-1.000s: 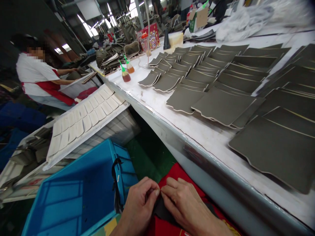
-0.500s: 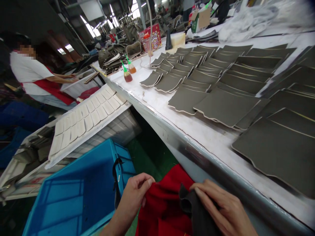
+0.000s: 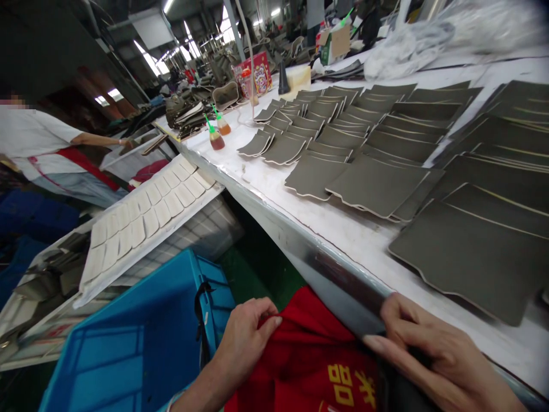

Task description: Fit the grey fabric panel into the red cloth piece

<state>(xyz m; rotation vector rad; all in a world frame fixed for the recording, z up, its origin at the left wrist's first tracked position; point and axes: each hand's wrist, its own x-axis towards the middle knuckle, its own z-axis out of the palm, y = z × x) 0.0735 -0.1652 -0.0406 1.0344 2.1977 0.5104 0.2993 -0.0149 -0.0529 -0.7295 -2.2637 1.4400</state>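
My left hand (image 3: 244,337) pinches the top edge of a red apron (image 3: 313,366) with yellow characters, low in the view beside the blue crate. My right hand (image 3: 433,355) rests at the metal front edge of the white table (image 3: 343,229), fingers curled round a dark piece (image 3: 398,389) that is mostly hidden under the hand. Several grey-green flat pieces (image 3: 377,186) lie in overlapping rows on the table just beyond my right hand.
A blue plastic crate (image 3: 132,343) stands at lower left. Behind it a white board holds rows of pale pieces (image 3: 146,212). Two small glue bottles (image 3: 213,137) stand on the table's far left. A person in a white shirt (image 3: 47,149) works at the left.
My right hand has moved right to the table's edge with the dark piece. My left hand has taken hold of the red apron's edge. The view has shifted slightly right.
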